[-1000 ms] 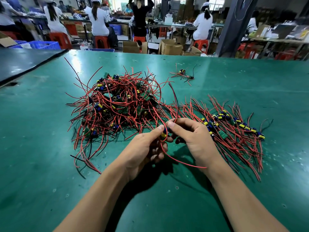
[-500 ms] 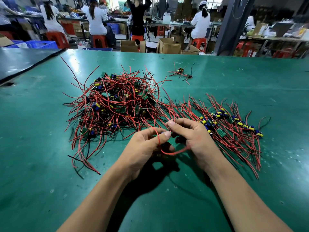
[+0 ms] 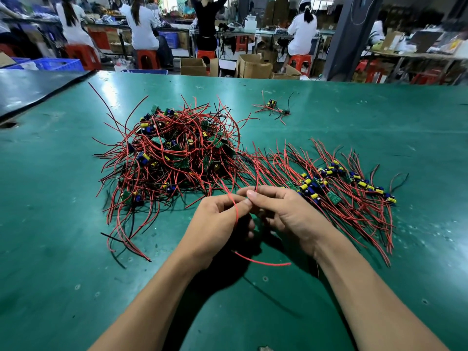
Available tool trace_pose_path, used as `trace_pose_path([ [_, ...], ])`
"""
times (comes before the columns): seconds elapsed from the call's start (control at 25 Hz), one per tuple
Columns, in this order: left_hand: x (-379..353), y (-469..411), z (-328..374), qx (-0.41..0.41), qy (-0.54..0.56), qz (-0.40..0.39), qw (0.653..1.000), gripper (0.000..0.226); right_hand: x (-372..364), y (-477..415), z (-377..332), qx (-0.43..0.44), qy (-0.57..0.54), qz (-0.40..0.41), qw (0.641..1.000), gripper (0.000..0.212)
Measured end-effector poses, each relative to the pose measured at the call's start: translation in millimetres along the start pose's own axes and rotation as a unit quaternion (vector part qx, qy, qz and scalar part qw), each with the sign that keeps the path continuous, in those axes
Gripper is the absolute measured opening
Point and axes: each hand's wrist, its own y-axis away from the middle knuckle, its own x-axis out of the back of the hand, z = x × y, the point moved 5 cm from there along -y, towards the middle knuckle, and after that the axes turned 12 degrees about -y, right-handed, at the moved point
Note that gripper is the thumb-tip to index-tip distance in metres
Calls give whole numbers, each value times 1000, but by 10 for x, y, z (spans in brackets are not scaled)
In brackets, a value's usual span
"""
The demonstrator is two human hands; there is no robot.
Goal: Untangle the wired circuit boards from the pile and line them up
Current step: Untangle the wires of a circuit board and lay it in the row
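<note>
Slack now trails lower;
left hand and right hand pinch one thin red wire; tangled red-wired board pile awaits.

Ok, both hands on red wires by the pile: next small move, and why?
Probably ease them gently toward you: left hand and right hand each pinch a red wire, and the strands seem to run on into the pile, so not free yet.

Left hand and right hand bare — nails short — on bare, sleeveless forearms.
</note>
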Motion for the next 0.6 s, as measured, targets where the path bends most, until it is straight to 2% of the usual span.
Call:
trace_pose_path([
  [0.08,-4,-12,-31,27,25,-14,999,21,2,-3,38,-9,-2,-17,1000,25],
  [0.16,-14,-32,-36,40,52,-12,998,21,15,-34,29,21,-19,4,1000,23],
  [0.24,-36,-50,-26,48,82,3,995,23,38,-64,2,80,-27,45,995,17],
  [0.32,-44,-63,-6,48,101,14,994,23,80,-83,-45,153,27,113,981,12],
  [0.44,-60,-69,3,36,104,9,994,22,106,-80,-119,214,62,176,959,16],
  [0.6,-112,-43,13,23,94,-3,995,22,129,-90,-155,202,-97,206,953,21],
])
